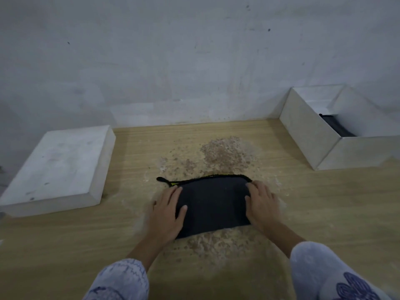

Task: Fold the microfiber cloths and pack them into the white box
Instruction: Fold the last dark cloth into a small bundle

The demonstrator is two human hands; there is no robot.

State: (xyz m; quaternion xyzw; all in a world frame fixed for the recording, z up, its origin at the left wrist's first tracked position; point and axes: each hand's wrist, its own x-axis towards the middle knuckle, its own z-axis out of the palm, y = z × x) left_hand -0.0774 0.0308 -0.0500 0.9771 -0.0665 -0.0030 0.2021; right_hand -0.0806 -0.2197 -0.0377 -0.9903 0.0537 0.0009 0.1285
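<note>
A pale grey wall (194,57) fills the upper half of the view, scuffed and spotted. Below it runs a light wood-grain table (313,202), its middle worn into a rough, speckled patch (223,152).

Along the table's left edge lies a flat white box lid (56,167), top side up, its surface smudged. At the back right corner, against the wall, stands the open white box (311,135). A dark folded cloth (335,126) lies on its floor, mostly hidden by the near wall.

Near the table's front edge, at the centre, a dark grey microfiber cloth (213,204) lies folded into a flat rectangle. Its black stitched edge runs along the far side, with a sliver of yellow at the far left corner.

The left hand (166,213) rests flat on the cloth's left end, fingers straight and slightly spread, thumb lying on the fabric. The right hand (259,204) rests on the right end, fingers relaxed and lightly bent over the cloth's edge. Both forearms wear pale sleeves with blue patterning.
</note>
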